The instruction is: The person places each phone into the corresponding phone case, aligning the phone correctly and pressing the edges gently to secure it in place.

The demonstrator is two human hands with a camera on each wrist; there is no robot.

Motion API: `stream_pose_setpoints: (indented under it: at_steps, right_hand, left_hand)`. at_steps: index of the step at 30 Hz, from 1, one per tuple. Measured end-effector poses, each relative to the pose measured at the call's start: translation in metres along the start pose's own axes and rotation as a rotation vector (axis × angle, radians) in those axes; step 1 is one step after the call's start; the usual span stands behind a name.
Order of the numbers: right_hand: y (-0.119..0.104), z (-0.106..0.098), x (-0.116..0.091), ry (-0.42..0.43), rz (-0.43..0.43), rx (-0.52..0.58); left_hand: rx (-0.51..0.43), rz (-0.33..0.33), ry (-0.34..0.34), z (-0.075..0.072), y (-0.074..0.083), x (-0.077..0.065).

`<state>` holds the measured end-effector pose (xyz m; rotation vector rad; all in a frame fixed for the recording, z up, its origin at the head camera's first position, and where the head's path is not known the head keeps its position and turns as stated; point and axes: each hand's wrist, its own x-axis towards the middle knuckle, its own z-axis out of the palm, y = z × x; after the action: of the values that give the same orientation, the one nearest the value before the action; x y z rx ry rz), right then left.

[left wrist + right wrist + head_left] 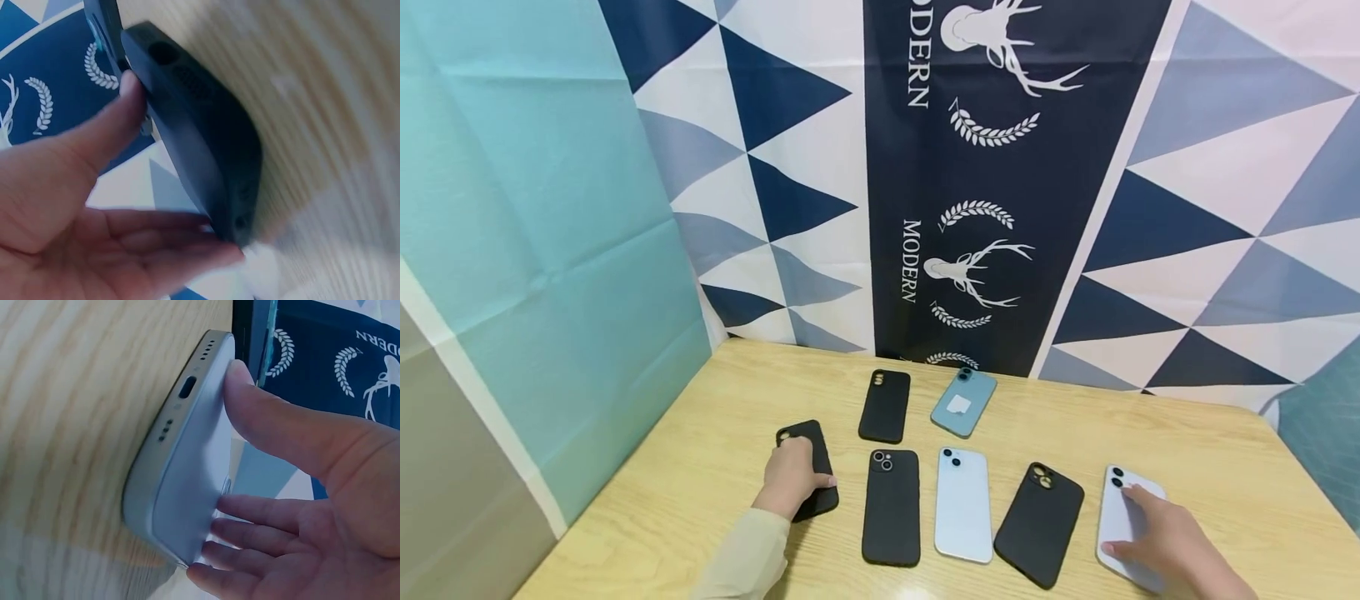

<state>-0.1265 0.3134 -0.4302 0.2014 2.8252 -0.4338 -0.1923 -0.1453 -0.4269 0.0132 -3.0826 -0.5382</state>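
My left hand [792, 475] spans a black phone case [818, 467] at the left of the table, thumb at one long edge and fingertips at the other. Up close, the left wrist view shows the case's bottom end [206, 106] with its port cut-out. At the right, my right hand [1168, 537] lies over a pale phone [1122, 512] with two rear lenses. Its thumb touches near the phone's left edge; fairly straight fingers reach across the back. In the right wrist view, that phone [194, 469] rests on the table, its charging port facing the camera.
Between the hands lie a black phone case with lenses showing [891, 517], a white phone [962, 508] and a tilted black case [1041, 525]. Behind them are another black case [885, 408] and a blue phone [973, 396]. A patterned cloth [805, 250] hangs behind the wooden table [737, 400].
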Motion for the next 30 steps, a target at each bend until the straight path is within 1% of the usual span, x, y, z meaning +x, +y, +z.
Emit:
stream_pose_setpoints:
  at_steps: [3,7,10,11,14,17,20,22,26,30]
  right_hand:
    - [0.003,-0.004,0.003,0.005,-0.028,-0.012]
    - [0.010,-0.005,0.006,0.024,-0.069,-0.043]
    - [0.014,-0.002,0.003,0.009,-0.052,-0.040]
    - [0.014,-0.001,0.002,-0.005,-0.035,-0.028]
    - [0.012,0.002,-0.001,-0.025,0.019,0.002]
    - [0.007,0.004,-0.005,-0.015,0.064,0.004]
    - [0.002,0.005,-0.009,0.006,0.105,-0.024]
    - [-0.002,0.005,-0.011,0.014,0.145,-0.058]
    - [-0.008,0.006,-0.016,0.016,0.188,-0.136]
    - [-0.013,0.004,-0.017,0.014,0.189,-0.157]
  left_hand:
    - [-0.053,0.043,-0.045,-0.001,-0.003,0.007]
    - [-0.112,0.058,-0.069,0.000,-0.005,0.009]
    - [-0.120,0.056,-0.065,0.003,-0.007,0.008]
    - [-0.124,0.054,-0.059,0.004,-0.007,0.007]
    - [-0.146,0.028,-0.033,0.008,-0.006,0.003]
    - [-0.145,-0.009,0.013,0.008,-0.002,-0.002]
    - [-0.113,-0.051,0.064,0.007,0.004,-0.009]
    - [-0.110,-0.085,0.082,0.006,0.008,-0.014]
    - [-0.108,-0.147,0.092,0.004,0.014,-0.020]
    - [-0.094,-0.179,0.100,0.003,0.019,-0.019]
